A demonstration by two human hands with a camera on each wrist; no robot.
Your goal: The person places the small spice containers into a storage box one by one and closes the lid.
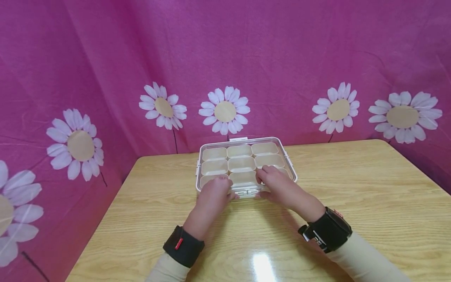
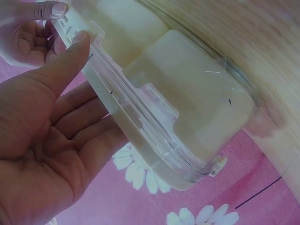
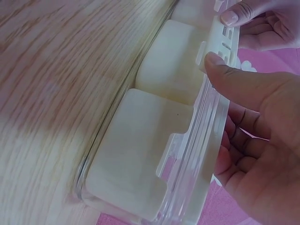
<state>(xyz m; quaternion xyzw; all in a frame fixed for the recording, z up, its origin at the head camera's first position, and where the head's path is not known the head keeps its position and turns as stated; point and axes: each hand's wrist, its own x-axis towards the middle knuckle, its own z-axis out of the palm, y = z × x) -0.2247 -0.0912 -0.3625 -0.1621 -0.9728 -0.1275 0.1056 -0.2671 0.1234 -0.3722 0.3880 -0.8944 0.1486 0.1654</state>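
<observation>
A clear storage box point(image 1: 241, 167) with a white-rimmed lid stands on the table, and several cream inner bins point(image 1: 242, 178) show through the lid. At its front is a white slotted latch point(image 3: 221, 43). My left hand point(image 1: 215, 196) grips the front edge left of the latch, its thumb point(image 2: 80, 38) on the latch's end and its fingers over the lid. On the other side my right hand point(image 1: 280, 188) does likewise, its thumb point(image 3: 216, 61) against the latch's right end. Whether the latch is fastened cannot be told.
The wooden table point(image 1: 148, 211) extends around the box. Behind and to the left hangs a magenta cloth point(image 1: 275, 70) with white flowers. More white latches sit on the box's back point(image 1: 238, 139) and sides.
</observation>
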